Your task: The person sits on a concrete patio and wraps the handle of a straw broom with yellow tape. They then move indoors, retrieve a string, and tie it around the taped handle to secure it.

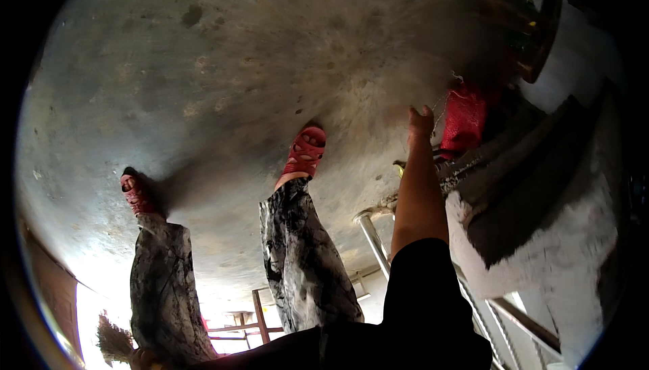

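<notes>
At the lower left edge my left hand point(145, 359) is partly in view, dark and closed beside my trouser leg. It grips what looks like a straw broom point(113, 340), whose dry, brushy end sticks out past the hand; the rest of it is hidden. My right arm reaches forward on the right, and my right hand point(420, 124) is raised over the floor with thumb and fingers apart, nothing seen in it. A red mesh bag point(464, 121) lies just right of that hand, apart from it.
My feet in red sandals point(305, 151) stand on a stained concrete floor point(236, 79). Right of my arm are a metal pole point(374, 244) and a pale, draped sheet-like thing point(541, 248). A dark curved object point(545, 38) stands at the upper right; a wooden frame point(260, 317) is behind my legs.
</notes>
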`<state>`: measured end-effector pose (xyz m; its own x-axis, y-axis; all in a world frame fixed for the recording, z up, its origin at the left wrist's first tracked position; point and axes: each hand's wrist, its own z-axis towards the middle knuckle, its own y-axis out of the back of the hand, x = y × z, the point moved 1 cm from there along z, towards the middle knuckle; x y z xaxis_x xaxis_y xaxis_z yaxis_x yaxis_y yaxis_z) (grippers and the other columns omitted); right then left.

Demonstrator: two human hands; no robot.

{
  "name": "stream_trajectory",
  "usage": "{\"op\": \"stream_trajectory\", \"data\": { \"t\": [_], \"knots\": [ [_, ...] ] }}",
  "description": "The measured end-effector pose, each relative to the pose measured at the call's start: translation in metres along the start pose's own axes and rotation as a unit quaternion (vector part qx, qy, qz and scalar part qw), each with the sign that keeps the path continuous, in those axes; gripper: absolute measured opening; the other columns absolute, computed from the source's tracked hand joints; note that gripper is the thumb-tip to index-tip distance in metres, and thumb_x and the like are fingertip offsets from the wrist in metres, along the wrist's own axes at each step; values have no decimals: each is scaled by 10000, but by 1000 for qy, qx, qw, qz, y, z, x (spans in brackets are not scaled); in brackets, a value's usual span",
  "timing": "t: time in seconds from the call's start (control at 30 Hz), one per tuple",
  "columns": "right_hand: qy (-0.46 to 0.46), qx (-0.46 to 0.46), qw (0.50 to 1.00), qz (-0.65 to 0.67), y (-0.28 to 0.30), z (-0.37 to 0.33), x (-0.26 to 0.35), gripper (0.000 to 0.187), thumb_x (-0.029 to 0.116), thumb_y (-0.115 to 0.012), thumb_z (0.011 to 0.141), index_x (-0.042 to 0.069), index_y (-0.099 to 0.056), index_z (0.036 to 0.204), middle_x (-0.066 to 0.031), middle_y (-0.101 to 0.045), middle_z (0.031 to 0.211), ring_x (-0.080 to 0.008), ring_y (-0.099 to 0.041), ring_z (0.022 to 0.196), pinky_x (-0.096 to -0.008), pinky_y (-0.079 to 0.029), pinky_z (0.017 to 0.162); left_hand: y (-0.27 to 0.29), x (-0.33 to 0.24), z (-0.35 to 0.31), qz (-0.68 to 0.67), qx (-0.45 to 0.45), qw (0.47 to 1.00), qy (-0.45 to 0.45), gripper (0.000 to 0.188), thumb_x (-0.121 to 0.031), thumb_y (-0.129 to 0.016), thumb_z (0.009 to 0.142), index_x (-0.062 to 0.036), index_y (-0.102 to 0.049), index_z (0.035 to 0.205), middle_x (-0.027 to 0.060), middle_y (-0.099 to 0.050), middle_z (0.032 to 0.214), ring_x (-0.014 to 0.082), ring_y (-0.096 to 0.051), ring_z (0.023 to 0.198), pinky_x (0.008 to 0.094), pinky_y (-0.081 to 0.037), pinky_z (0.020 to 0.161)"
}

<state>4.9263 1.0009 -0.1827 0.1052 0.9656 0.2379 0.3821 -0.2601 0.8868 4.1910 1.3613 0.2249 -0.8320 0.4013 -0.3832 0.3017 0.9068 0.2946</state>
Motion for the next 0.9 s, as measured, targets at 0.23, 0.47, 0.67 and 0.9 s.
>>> {"op": "stream_trajectory", "data": {
  "t": [0.23, 0.47, 0.67, 0.9],
  "knots": [
    [-44, 14, 999, 5, 16, 110, -39, 670, 237, -659, 795, 23, -348, 1348, -154, -385, 1368, -266, -425, 1200, -384, -352, 968, 7, -17, 40, 26, 49, 998, 40, 346, -274, -777, 499, -138, -613, 772, 45, -600, 777, 296, -569, 731, 428, -413, 645],
    [-102, 74, 991, 43, 23, 132, -23, 729, 261, -679, 780, 66, -317, 1382, -84, -378, 1390, -251, -352, 1258, -418, -302, 1005, 1, -24, 58, 30, 68, 995, 60, 358, -287, -780, 495, -138, -610, 772, 46, -596, 771, 294, -566, 724, 426, -410, 637],
    [-18, 149, 981, 126, 5, 126, -13, 714, 212, -707, 739, 53, -371, 1349, -89, -387, 1379, -240, -306, 1289, -430, -278, 1017, -4, -28, 60, 24, 68, 995, 63, 368, -298, -783, 491, -137, -607, 772, 47, -593, 766, 293, -563, 717, 424, -407, 631],
    [-22, 47, 998, -24, 15, 145, -62, 637, 229, -695, 754, 16, -436, 1296, -156, -471, 1298, -268, -469, 1161, -376, -376, 949, -2, -33, 48, 14, 57, 997, 51, 380, -311, -786, 486, -137, -605, 771, 49, -589, 759, 292, -560, 710, 422, -403, 624]
  ]
}}
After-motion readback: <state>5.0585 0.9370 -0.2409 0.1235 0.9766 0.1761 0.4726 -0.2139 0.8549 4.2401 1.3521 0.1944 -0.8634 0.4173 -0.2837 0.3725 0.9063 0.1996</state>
